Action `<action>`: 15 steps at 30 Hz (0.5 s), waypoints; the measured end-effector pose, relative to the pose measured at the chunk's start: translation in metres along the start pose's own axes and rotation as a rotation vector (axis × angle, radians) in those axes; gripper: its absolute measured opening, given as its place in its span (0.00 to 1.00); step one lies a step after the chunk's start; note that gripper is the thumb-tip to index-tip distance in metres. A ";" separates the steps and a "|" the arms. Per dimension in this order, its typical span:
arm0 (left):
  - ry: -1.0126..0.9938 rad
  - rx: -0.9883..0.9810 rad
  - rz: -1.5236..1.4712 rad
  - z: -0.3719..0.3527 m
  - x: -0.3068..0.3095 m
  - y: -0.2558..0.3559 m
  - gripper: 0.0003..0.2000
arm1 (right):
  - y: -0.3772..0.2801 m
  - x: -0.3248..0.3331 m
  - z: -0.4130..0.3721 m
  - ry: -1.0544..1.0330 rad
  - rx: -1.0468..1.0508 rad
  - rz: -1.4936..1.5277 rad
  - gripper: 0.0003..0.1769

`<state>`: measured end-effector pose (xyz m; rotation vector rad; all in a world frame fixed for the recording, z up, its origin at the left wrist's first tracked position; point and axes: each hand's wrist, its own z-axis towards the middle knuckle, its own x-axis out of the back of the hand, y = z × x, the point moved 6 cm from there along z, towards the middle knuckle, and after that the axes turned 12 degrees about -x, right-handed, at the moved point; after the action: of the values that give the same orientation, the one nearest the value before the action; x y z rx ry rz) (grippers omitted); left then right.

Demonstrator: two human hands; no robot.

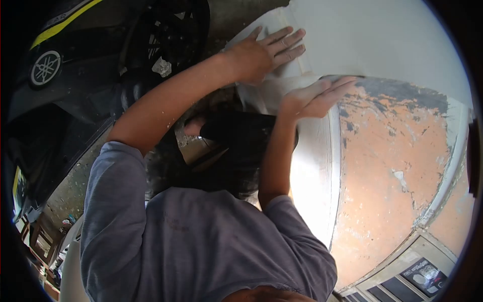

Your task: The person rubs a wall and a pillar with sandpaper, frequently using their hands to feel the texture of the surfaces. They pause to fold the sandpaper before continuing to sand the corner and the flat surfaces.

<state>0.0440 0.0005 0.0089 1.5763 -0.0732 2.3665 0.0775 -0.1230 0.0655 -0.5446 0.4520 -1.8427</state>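
Note:
My left hand [266, 53] lies on a large white curved panel [372, 35], palm down with the fingers spread. Whitish dust coats its fingertips, which rest beside a pale seam line on the panel. Lower and to the right, my right hand [319, 98] is stretched out flat, its fingers straight and held together, near the panel's lower edge. Its palm side is turned away, so the underside is hidden. Slight motion blur shows at the right fingers.
A black motorcycle [75, 100] with a yellow stripe stands at left, its wheel [173, 35] close to my left forearm. At right is a worn orange wall [387, 176] with a grey patch. Below it sits a window frame [412, 272] with a sticker.

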 end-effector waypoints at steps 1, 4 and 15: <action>-0.007 -0.019 -0.025 0.002 0.003 0.000 0.42 | 0.012 -0.003 -0.020 -0.103 -0.077 0.016 0.29; 0.004 -0.031 -0.042 0.001 0.008 0.002 0.41 | -0.037 -0.021 0.028 -0.373 0.164 -0.235 0.27; 0.234 -0.199 -0.175 0.005 0.020 0.009 0.34 | -0.050 0.076 -0.002 0.132 0.013 0.104 0.21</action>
<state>0.0390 -0.0047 0.0301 1.1599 -0.1119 2.3075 0.0161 -0.1791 0.1026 -0.3854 0.5465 -1.7861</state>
